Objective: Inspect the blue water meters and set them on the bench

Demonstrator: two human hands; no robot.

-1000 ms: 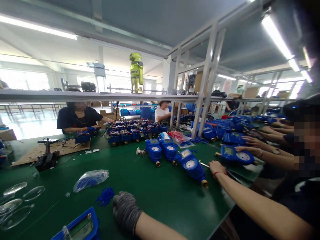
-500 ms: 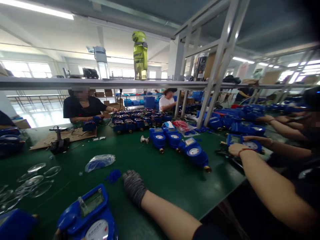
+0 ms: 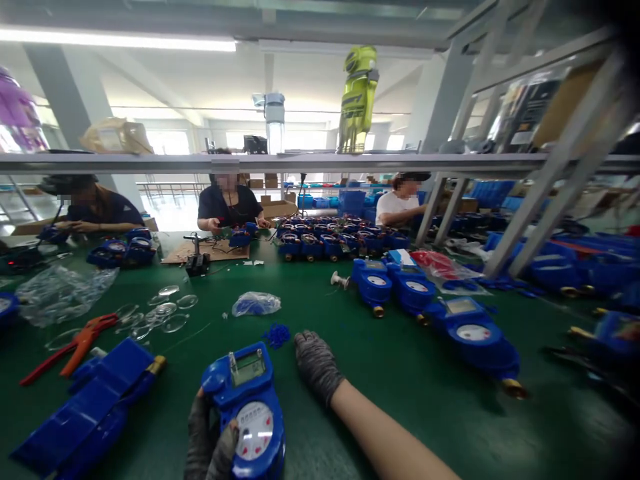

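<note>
My left hand (image 3: pixel 210 443), in a grey glove, is closed around the lower left side of a blue water meter (image 3: pixel 249 407) with a small screen and a white dial, at the bottom of the view. My right hand (image 3: pixel 316 363), also gloved, lies on the green table (image 3: pixel 380 373) just right of the meter, fingers curled down toward a small heap of blue bits (image 3: pixel 277 335). Whether it holds anything is hidden.
A blue meter body (image 3: pixel 90 407) and orange cutters (image 3: pixel 75 343) lie at left, clear lenses (image 3: pixel 160 310) and a plastic bag (image 3: pixel 256 304) ahead. Three blue meters (image 3: pixel 415 293) line up at right. Other people sit across the table under a shelf (image 3: pixel 300 162).
The view has swung left and down, so the neighbour's arms at right are gone. The blue meter and my left hand on it have come into view. My right hand stays on the table.
</note>
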